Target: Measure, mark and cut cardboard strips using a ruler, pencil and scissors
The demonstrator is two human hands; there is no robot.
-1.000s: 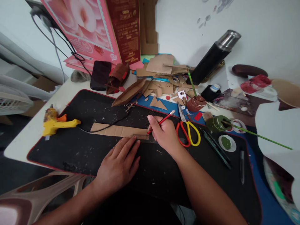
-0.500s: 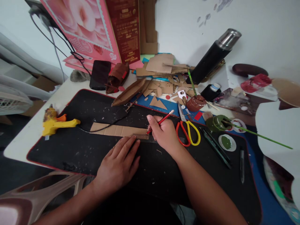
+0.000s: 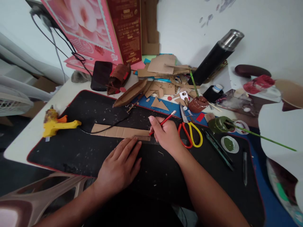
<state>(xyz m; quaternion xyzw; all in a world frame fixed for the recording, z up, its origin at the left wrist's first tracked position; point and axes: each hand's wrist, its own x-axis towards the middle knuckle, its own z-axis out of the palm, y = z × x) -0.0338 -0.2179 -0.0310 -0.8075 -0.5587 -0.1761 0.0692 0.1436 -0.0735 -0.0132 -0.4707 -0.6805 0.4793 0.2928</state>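
Note:
A red pencil (image 3: pixel 163 123) is gripped in my right hand (image 3: pixel 167 134), its tip down and its pale eraser end up. The tip meets a strip of brown cardboard (image 3: pixel 113 131) near its right end, beside a clear ruler (image 3: pixel 143 138). My left hand (image 3: pixel 120 164) lies flat with fingers stretched out, fingertips pressing on the ruler at the strip's lower edge. Part of the strip's right end is hidden behind my right hand. Just right of that hand lie scissors (image 3: pixel 189 129) with one red and one yellow handle.
A yellow glue gun (image 3: pixel 60 123) lies at the left of the black mat (image 3: pixel 78 151), its cord crossing the strip. Behind are cardboard scraps (image 3: pixel 163 64), a black phone (image 3: pixel 101 75) and a black flask (image 3: pixel 213 60). Brown (image 3: pixel 198 104) and green paint jars (image 3: pixel 219 124) stand at right.
The pencil tip and my right hand have shifted very slightly to the right. My left hand stays in place on the ruler.

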